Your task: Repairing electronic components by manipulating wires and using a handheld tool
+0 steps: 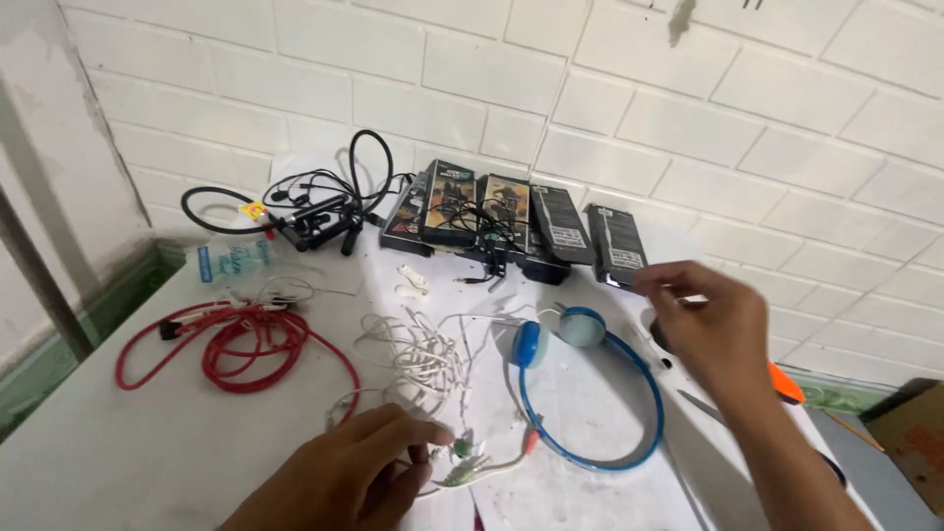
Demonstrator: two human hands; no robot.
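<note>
My left hand (349, 472) rests low on the white table (118, 452), fingertips pinching a white cable end with green and red plugs (462, 454) next to a tangle of white cable (423, 359). My right hand (703, 324) hovers at the right with fingers apart, its fingertips touching or just short of the rightmost black box (615, 244). A blue headset (590, 388) lies between the two hands.
Several black boxes (472, 211) lean against the white brick wall. Black cables (315, 211) pile up at the back left, a red cable (236, 344) coils on the left. An orange object (787, 385) and a brown cardboard box (910, 428) sit at the right.
</note>
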